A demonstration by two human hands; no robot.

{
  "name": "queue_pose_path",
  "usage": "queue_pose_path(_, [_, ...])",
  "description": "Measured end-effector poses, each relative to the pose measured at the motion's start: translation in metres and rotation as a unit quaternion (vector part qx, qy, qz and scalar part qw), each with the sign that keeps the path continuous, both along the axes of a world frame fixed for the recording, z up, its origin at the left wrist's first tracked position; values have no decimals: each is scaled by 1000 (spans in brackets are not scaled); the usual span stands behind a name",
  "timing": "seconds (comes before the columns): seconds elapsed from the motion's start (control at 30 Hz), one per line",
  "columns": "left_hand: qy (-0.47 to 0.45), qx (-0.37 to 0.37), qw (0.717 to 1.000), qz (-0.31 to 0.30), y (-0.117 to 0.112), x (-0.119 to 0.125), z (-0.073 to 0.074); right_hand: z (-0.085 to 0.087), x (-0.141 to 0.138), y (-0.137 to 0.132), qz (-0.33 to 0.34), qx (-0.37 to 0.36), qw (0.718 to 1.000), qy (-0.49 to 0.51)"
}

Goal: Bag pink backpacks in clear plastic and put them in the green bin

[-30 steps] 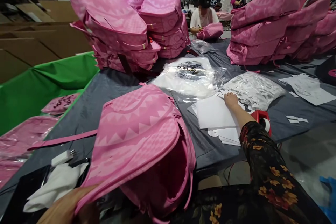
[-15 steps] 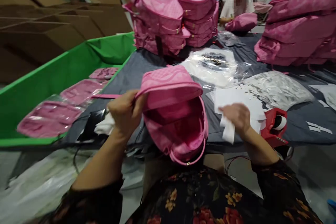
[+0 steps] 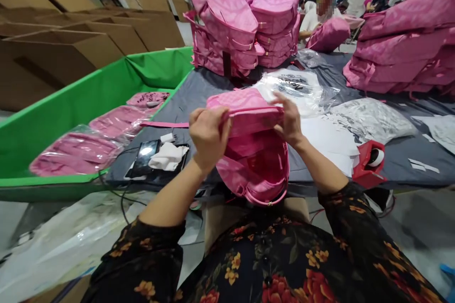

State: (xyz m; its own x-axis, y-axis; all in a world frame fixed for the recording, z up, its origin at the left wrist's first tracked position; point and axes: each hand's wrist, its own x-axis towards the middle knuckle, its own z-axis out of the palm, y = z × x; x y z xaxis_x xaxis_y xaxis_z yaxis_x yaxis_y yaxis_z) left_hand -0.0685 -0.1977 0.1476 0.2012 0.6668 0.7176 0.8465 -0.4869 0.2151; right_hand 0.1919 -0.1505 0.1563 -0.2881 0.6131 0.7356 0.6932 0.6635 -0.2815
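An unzipped pink backpack (image 3: 245,177) rests at the table's near edge, its dark pink inside showing through the opening. My left hand (image 3: 209,135) is closed around the left end of its raised top flap, thumb at the rim. At the flap's right end is my right hand (image 3: 289,120), with the edge between thumb and fingers; its index finger points up and away. A pink strap (image 3: 165,124) stretches left of the bag across the cloth. White paper sheets (image 3: 327,139) lie right of my right hand, beside a red tape dispenser (image 3: 368,163).
Stacked pink backpacks (image 3: 227,23) stand behind, with another pile (image 3: 401,57) at right. A green-walled bin (image 3: 95,80) on the left holds bagged pink pieces. A phone (image 3: 146,151) and white cloth (image 3: 168,157) lie nearby. Across the table, a person handles a pink bag (image 3: 329,35).
My right hand has moved left from the papers to the backpack flap; the white slip by it is out of sight. The flap is pulled lower and straighter. The view has shifted slightly.
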Motion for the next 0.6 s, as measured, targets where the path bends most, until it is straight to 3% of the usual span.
queue_pose_path(0.07, [66, -43, 992, -101, -17, 18, -22, 3, -13, 6, 25, -41, 999, 1])
queue_pose_path(0.13, [148, -119, 959, -209, -32, 32, -45, 4, -20, 8, 21, -54, 998, 22])
queue_pose_path(0.17, [182, -169, 940, -234, -36, 34, -55, 4, -21, 8, 15, -53, 998, 35])
queue_pose_path(0.23, [224, -273, 913, -207, -42, 26, -69, 3, -16, 6, 13, -52, 997, 46])
queue_pose_path(0.33, [218, -355, 901, -118, -47, -14, -74, 1, -2, 4, 11, -57, 997, 52])
queue_pose_path(0.43, [207, -372, 891, -157, -46, -44, -68, -2, 3, 5, 15, -53, 997, 56])
queue_pose_path(0.5, [219, -367, 885, -184, -33, -36, -65, -5, -4, 4, 29, -50, 997, 46])
queue_pose_path(0.6, [226, -316, 907, -163, 0, 16, -64, -12, -23, -6, 42, -44, 998, 17])
